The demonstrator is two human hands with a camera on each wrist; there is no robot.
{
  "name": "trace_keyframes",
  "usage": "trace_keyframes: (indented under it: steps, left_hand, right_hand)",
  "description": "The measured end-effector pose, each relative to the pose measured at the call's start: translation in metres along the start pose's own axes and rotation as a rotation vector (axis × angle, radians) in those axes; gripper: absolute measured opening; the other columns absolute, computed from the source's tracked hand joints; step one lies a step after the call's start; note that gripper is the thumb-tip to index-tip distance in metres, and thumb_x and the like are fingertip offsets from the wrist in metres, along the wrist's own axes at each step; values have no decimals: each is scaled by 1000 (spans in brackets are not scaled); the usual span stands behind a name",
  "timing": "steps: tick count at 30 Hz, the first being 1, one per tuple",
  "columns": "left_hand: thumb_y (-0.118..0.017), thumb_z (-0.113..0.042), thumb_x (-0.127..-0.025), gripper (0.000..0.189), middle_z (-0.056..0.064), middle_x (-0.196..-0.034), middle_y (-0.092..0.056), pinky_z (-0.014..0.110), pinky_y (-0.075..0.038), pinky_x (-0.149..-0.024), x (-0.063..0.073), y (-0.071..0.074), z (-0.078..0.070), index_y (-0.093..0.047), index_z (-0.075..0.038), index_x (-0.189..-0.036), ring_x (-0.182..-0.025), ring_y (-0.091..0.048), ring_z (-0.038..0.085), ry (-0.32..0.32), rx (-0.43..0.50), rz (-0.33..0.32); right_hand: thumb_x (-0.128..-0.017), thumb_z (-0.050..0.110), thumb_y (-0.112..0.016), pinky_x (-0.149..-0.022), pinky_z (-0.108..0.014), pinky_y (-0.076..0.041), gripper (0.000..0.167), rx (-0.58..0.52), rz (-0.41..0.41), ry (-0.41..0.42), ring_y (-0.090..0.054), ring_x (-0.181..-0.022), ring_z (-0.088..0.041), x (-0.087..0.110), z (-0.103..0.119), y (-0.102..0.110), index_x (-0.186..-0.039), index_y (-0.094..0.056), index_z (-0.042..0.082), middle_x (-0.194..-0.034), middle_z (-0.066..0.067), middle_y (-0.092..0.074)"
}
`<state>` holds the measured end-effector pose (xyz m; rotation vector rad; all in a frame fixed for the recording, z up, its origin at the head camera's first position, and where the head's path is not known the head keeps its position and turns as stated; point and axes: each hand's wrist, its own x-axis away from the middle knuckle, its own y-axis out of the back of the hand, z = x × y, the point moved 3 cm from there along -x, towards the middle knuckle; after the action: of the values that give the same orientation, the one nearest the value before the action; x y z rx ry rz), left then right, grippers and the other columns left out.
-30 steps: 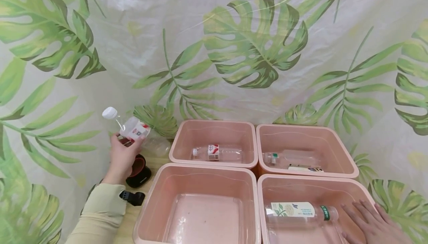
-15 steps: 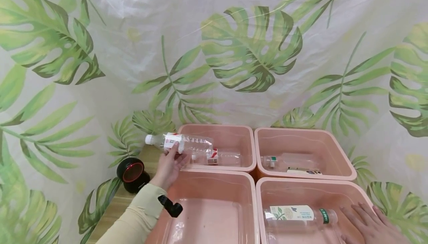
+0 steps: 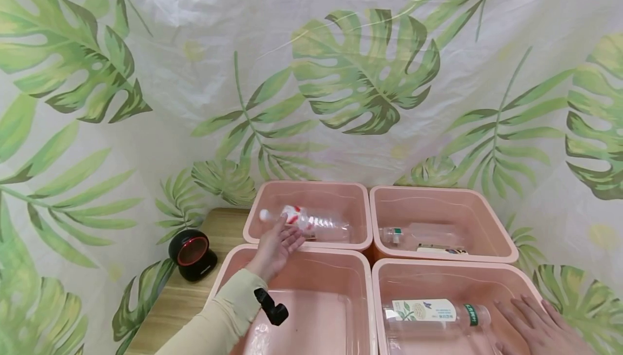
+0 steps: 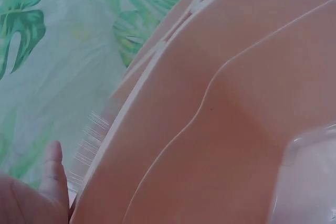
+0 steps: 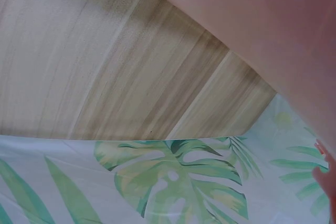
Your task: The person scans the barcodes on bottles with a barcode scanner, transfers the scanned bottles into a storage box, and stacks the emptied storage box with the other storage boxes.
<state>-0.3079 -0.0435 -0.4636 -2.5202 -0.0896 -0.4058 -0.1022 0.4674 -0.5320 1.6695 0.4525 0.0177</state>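
Observation:
A clear plastic bottle (image 3: 328, 225) with a white cap and a red-and-white label is blurred inside the back left pink bin (image 3: 311, 185). My left hand (image 3: 276, 247) is over that bin's front rim with its fingers extended, right beside the bottle and not curled round it. The other labelled bottle in this bin is mostly hidden. In the left wrist view, my left hand's thumb (image 4: 52, 169) points up, near the ribbed side of a bottle (image 4: 89, 142). My right hand (image 3: 540, 325) rests with spread fingers at the right side of the front right bin (image 3: 452, 264).
The front right bin holds a clear bottle (image 3: 423, 311) with a green-banded cap. Another bottle (image 3: 433, 233) lies in the back right bin (image 3: 438, 191). The front left bin (image 3: 302, 301) is below my left forearm. A black round device (image 3: 193, 255) stands on the wooden table (image 3: 170, 306).
My left hand has carried the bottle rightward from the left side to the back left bin, and its fingers have let go. My right hand has stayed in place.

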Motion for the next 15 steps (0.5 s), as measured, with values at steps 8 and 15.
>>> trace_keyframes:
  steps: [8,15]
  left_hand:
    - [-52,-9,-106,36,13,-103,-60,37,-61,-78,19,-40,19,-40,11,-134,-84,-66,18,-90,-386,229]
    - [-69,-10,-94,24,5,-100,-64,25,-54,-77,57,-117,61,-62,2,-114,-87,-61,12,-430,-1268,695]
  right_hand:
    - [-79,68,-76,-114,-26,23,77,7,-38,6,-57,-118,-37,-1,1,5,-134,-65,16,-125,-10,-67]
    - [-84,66,-73,-102,-23,30,75,-29,105,-98,-55,-125,-42,-2,1,6,-132,-68,10,-129,-13,-66]
